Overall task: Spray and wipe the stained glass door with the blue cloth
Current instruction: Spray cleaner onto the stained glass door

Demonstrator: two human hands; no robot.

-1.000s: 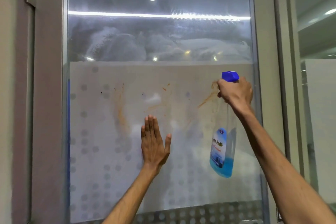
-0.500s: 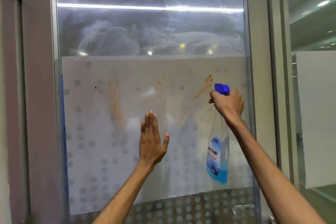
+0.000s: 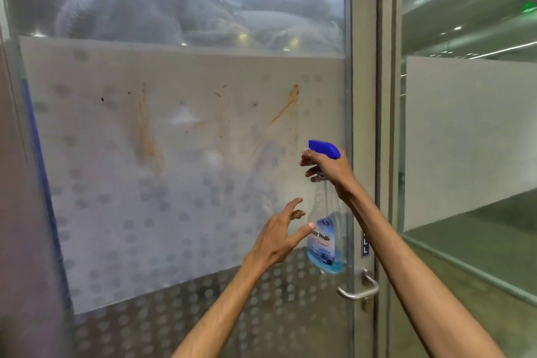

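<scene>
Before the glass door, brown stains are streaking its frosted panel. Right hand is gripping the spray bottle near the handle; left hand is hovering, fingers spread, seemingly empty, beside it.

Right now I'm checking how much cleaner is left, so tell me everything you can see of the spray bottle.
The spray bottle is clear plastic with a blue trigger head and a blue-and-white label whose print is too blurred to read. Blue liquid fills only its bottom part. It hangs roughly upright in front of the glass door, nozzle toward the stains, just above the door handle. The right hand grips its neck, fingers at the trigger; the left hand reaches for the body, thumb at the label.
</scene>
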